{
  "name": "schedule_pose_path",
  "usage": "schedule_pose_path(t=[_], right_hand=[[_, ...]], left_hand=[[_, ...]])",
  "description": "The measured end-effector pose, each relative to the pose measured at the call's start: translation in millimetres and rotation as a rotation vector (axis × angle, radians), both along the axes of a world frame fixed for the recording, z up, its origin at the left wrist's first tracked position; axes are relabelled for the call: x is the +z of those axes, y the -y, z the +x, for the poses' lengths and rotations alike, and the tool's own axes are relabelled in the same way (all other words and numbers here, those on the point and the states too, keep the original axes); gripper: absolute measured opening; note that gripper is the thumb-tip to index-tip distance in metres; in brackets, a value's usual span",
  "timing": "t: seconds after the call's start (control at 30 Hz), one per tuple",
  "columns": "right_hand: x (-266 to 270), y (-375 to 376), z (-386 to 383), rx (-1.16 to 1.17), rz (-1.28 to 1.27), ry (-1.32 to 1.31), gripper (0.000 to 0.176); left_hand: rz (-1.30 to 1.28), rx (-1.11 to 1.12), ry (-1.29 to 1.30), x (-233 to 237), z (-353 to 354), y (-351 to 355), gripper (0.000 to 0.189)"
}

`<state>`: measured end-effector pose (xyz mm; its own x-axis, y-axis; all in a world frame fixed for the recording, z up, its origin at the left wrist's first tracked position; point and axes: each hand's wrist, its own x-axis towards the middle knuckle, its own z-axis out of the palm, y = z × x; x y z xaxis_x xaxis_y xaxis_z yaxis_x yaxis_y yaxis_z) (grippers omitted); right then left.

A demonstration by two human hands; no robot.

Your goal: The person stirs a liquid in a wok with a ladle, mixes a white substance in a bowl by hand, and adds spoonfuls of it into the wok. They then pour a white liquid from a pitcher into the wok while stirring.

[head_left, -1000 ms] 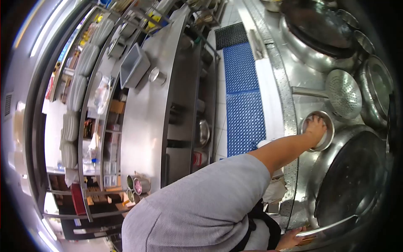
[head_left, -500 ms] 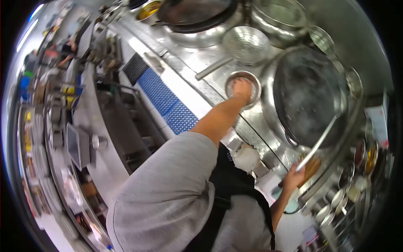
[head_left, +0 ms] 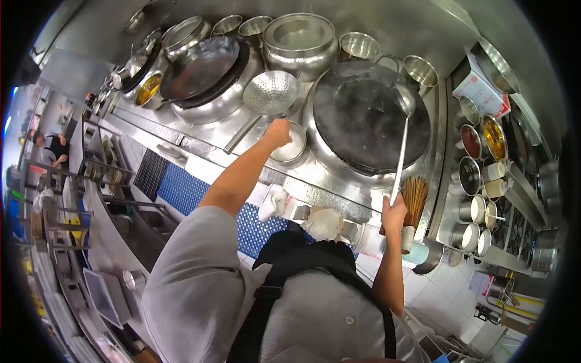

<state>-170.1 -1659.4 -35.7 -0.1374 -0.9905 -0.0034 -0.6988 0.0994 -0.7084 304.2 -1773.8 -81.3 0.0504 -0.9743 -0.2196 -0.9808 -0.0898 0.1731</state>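
My right hand [head_left: 393, 214] is wrapped around the long handle of a metal ladle [head_left: 402, 151]. The ladle's bowl rests at the far right side of a large dark wok [head_left: 357, 130], which has haze over it. My left hand [head_left: 278, 132] is closed at the left rim of a small metal bowl [head_left: 293, 145] with whitish contents. What its fingers hold, if anything, is hidden. Just beyond that hand lies a perforated strainer [head_left: 270, 92], its handle pointing toward the left front. Beside my right hand stands a bamboo wok brush [head_left: 413, 206].
A second wok [head_left: 200, 69] sits tilted on the left burner. Behind the strainer is a large metal pot [head_left: 299, 45]. Sauce and seasoning containers [head_left: 470, 141] line the right shelf. A white cloth [head_left: 273, 202] hangs at the stove's front edge.
My left hand has come from inside the small bowl to its left rim, now closed. My right hand still holds the ladle. The camera view has turned and shows more of the right side.
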Motion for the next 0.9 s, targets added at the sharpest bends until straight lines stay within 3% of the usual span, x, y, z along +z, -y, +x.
schedule_pose_path(t=[0.2,0.23,0.27,0.33,0.37,0.47,0.5,0.6,0.63,0.73,0.9], right_hand=[[7,0,6,0.002,0.047,0.003,0.034],[1,-1,6,0.02,-0.012,0.044,0.05],[1,-2,7,0.049,-0.094,0.062,0.054],[9,-5,10,0.101,-0.257,0.096,0.061],[17,-5,9,0.136,-0.242,0.072,0.07],[47,3,15,0.156,-0.121,0.11,0.071],[37,10,11,0.189,-0.209,0.005,0.072],[41,28,13,0.104,0.223,0.363,0.071],[46,29,21,0.077,0.219,0.746,0.067],[67,34,17,0.027,0.468,1.135,0.064],[105,20,-20,0.04,0.562,1.219,0.058]], left_hand=[[0.094,-0.358,0.246,40,-12,-50,0.093],[0.161,-0.332,0.207,34,-13,-50,0.097],[0.226,-0.309,0.169,28,-14,-47,0.102],[0.244,-0.344,0.196,25,-22,-49,0.101],[0.251,-0.36,0.208,24,-25,-47,0.1],[0.245,-0.378,0.196,23,-22,-50,0.1],[0.226,-0.384,0.187,26,-22,-48,0.1],[0.288,-0.301,0.124,41,-28,-47,0.101],[0.284,-0.302,0.125,38,-26,-45,0.102],[0.285,-0.312,0.13,30,-22,-44,0.103],[0.291,-0.328,0.086,39,-23,-43,0.099]])
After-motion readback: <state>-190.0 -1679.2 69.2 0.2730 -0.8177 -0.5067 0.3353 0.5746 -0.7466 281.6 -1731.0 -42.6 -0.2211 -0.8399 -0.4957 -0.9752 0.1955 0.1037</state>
